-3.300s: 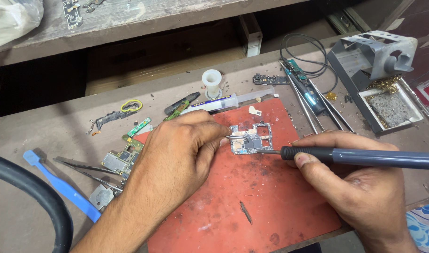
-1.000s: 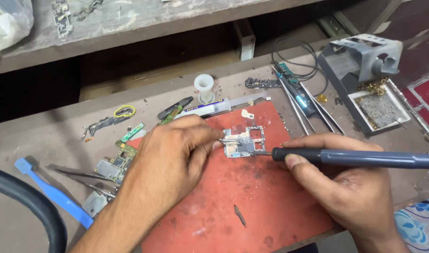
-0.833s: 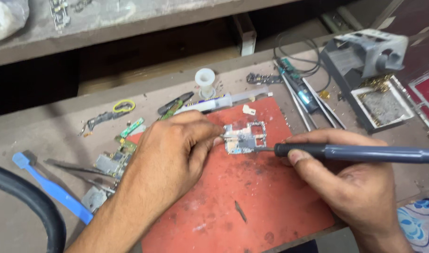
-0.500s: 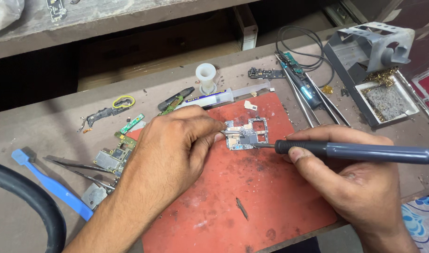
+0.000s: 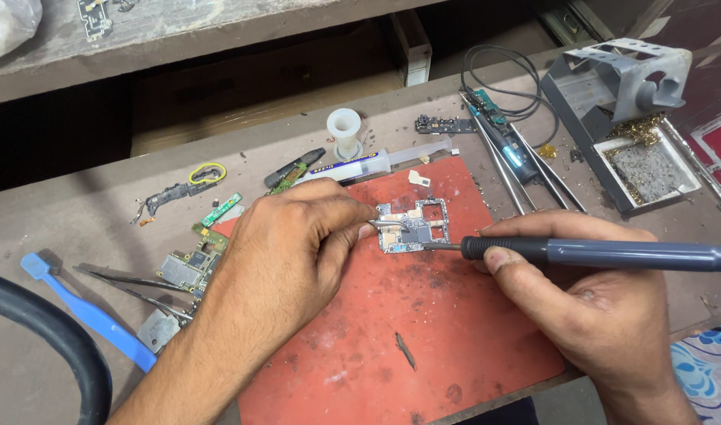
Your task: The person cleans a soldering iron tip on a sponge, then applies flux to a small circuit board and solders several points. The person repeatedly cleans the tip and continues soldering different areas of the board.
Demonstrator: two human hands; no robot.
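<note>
At the frame centre on the red mat (image 5: 423, 330), the left hand (image 5: 289, 252) closes on tweezers (image 5: 392, 226) against the circuit board (image 5: 414, 227), the right hand (image 5: 596, 307) grips the soldering iron (image 5: 604, 253); keep its tip steady, touching lightly.

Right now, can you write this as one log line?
left hand: tweezers on circuit board | right hand: soldering iron, tip at board | base: red mat
</note>
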